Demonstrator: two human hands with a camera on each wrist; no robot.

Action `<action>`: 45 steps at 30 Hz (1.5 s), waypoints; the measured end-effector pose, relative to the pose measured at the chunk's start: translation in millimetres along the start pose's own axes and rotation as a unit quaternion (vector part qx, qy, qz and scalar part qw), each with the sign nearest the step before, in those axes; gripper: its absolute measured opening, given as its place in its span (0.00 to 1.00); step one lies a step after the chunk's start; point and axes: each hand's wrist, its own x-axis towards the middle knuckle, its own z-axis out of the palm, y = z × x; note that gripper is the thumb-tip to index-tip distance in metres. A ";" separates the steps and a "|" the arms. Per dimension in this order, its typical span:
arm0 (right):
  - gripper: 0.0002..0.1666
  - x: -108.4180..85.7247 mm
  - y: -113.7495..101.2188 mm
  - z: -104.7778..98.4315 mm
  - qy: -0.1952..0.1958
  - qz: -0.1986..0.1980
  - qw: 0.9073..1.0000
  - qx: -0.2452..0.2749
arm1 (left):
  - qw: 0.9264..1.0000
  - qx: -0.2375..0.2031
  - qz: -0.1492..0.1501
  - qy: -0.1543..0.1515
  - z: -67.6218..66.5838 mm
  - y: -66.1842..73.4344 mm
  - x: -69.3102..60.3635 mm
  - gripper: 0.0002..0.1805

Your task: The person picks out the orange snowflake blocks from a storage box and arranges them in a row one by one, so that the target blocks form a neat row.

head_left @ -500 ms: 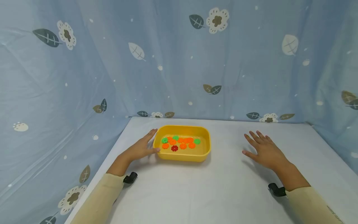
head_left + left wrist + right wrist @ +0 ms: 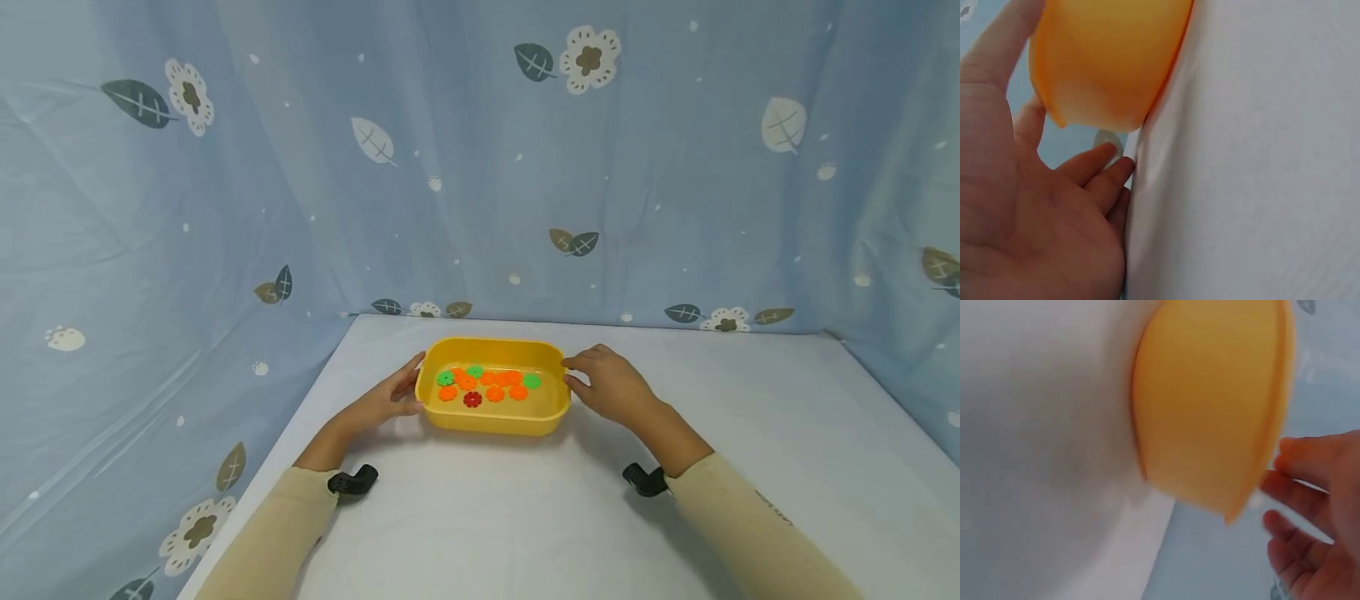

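Note:
A yellow tray [image 2: 491,423] stands on the white table, holding several flower-shaped discs: orange ones [image 2: 495,393], green ones [image 2: 532,381] and a red one [image 2: 472,400]. At its left end is my left hand [image 2: 384,402], thumb and a finger against the rim and the other fingers spread, as the left wrist view of the hand [image 2: 1047,206] shows. My right hand [image 2: 617,387] is at the right end, its fingertips at the rim. In the right wrist view the fingers of that hand [image 2: 1316,512] are loosely bent beside the tray wall [image 2: 1210,406].
A white cloth [image 2: 510,517] covers the table. Blue patterned curtain [image 2: 480,167] hangs behind it and along both sides. Black wrist devices [image 2: 352,482] sit at both cuffs.
My right hand has moved left from over the table to the tray's right end, its spread fingers drawn closer together. The left hand stays at the left end.

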 end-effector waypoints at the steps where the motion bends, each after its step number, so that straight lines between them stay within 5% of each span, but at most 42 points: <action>1: 0.17 7.2 -6.6 2.8 -0.003 -0.015 1.000 -0.004 | 1.000 0.001 -0.001 0.000 0.5 0.4 0.0 0.49; 6: 0.11 37.3 -29.9 24.2 -0.063 -0.054 0.996 -0.019 | 1.000 0.007 0.009 -0.002 2.3 0.8 -1.5 0.48; 14: 0.14 57.9 -45.3 46.2 -0.153 0.029 0.988 -0.012 | 1.000 -0.007 -0.011 0.004 7.6 1.6 -1.1 0.49; 19: 0.13 60.5 -45.4 52.2 -0.157 0.040 0.986 -0.046 | 1.000 -0.008 -0.014 0.003 10.7 3.0 2.6 0.49; 27: 0.09 62.5 -45.1 57.3 -0.158 0.007 0.984 -0.082 | 0.999 -0.010 -0.034 0.013 9.5 2.6 2.1 0.48; 32: 0.05 65.7 -44.4 55.2 -0.180 -0.004 0.980 -0.087 | 1.000 -0.007 -0.021 0.018 11.3 3.6 2.3 0.47; 39: 0.08 64.8 -39.5 51.5 -0.199 0.003 0.979 -0.035 | 0.999 0.005 -0.024 0.021 16.4 4.3 2.8 0.47; 45: 0.12 61.5 -38.1 43.8 -0.174 -0.022 0.984 0.046 | 0.998 0.012 -0.038 0.048 12.1 0.2 1.3 0.48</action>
